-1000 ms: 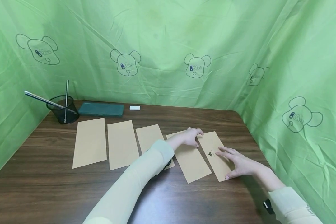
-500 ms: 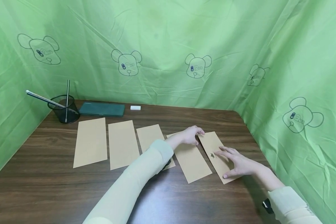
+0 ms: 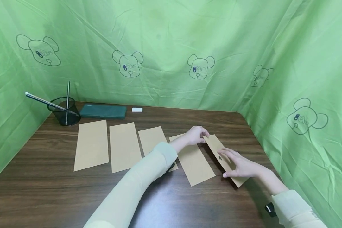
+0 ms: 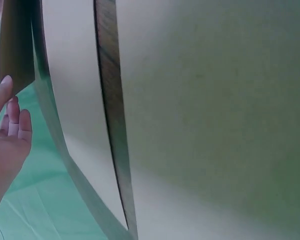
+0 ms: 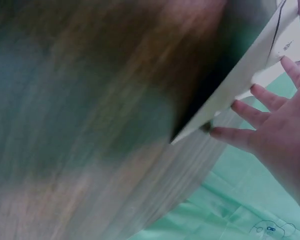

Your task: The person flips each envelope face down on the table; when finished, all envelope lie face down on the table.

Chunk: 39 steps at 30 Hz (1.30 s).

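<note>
Several flat brown paper envelopes lie in a row. The rightmost envelope (image 3: 213, 146), with a small dark emblem, stands tilted with its left long edge raised off the table. My left hand (image 3: 194, 135) pinches it near its far left corner; in the left wrist view the thumb lies on its edge. My right hand (image 3: 243, 165) is spread over the envelope's right part. In the right wrist view its extended fingers (image 5: 252, 114) touch along one edge. My left forearm crosses above the third envelope (image 3: 151, 137) and partly hides it. Beside it lies the fourth envelope (image 3: 195, 166).
Two more envelopes, the first (image 3: 91, 145) and second (image 3: 125, 147), lie at left. Behind them are a black mesh pen cup (image 3: 66, 117) with pencils, a dark green case (image 3: 103, 111) and a white eraser (image 3: 137, 110). A green curtain (image 3: 165, 38) surrounds the brown table (image 3: 60, 196).
The rightmost envelope has gone from nearly flat to tilted, its left edge rising and its near end shifting right. My right thumb has moved slightly left and up.
</note>
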Each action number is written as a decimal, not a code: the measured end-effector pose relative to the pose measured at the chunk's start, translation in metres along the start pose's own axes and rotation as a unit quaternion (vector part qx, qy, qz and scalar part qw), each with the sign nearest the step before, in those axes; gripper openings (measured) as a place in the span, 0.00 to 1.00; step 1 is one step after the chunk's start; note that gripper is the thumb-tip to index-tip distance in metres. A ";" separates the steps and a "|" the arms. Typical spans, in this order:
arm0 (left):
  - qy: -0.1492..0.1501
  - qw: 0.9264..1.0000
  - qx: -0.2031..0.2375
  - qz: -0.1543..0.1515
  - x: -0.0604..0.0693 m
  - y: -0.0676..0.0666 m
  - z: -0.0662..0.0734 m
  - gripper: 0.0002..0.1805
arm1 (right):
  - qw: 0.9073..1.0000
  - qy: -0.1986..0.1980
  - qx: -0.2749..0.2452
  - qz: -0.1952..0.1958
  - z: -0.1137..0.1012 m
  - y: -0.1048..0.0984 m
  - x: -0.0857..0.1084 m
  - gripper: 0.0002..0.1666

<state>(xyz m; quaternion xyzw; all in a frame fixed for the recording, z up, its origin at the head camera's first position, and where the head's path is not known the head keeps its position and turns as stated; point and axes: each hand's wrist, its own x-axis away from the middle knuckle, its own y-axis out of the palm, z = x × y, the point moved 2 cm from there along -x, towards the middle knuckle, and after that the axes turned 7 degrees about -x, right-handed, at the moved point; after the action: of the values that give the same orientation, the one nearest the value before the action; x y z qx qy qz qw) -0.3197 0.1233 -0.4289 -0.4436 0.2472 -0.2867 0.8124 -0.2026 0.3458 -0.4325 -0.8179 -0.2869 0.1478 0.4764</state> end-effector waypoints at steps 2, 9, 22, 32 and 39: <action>0.008 1.000 -0.008 0.014 0.000 -0.002 0.000 0.12 | 1.000 0.003 -0.008 0.001 -0.005 -0.004 -0.001 0.53; 0.031 0.998 -0.004 0.047 -0.003 -0.011 0.005 0.05 | 1.000 0.002 -0.013 -0.009 -0.020 -0.024 -0.004 0.44; 0.013 0.998 0.030 0.045 -0.009 -0.029 0.005 0.07 | 0.997 -0.040 -0.064 -0.007 -0.037 -0.055 -0.008 0.33; 0.009 0.999 0.031 0.041 -0.010 -0.041 0.008 0.09 | 0.998 -0.037 0.018 0.049 -0.042 -0.071 -0.008 0.39; 0.022 0.997 0.073 0.033 -0.012 -0.046 0.009 0.13 | 0.993 -0.047 0.075 0.080 -0.041 -0.076 -0.009 0.36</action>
<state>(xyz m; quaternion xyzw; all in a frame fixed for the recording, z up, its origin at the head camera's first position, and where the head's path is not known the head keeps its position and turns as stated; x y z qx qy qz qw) -0.3338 0.1158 -0.3829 -0.3680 0.2575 -0.2866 0.8463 -0.2137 0.3408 -0.3464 -0.7924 -0.2309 0.2443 0.5091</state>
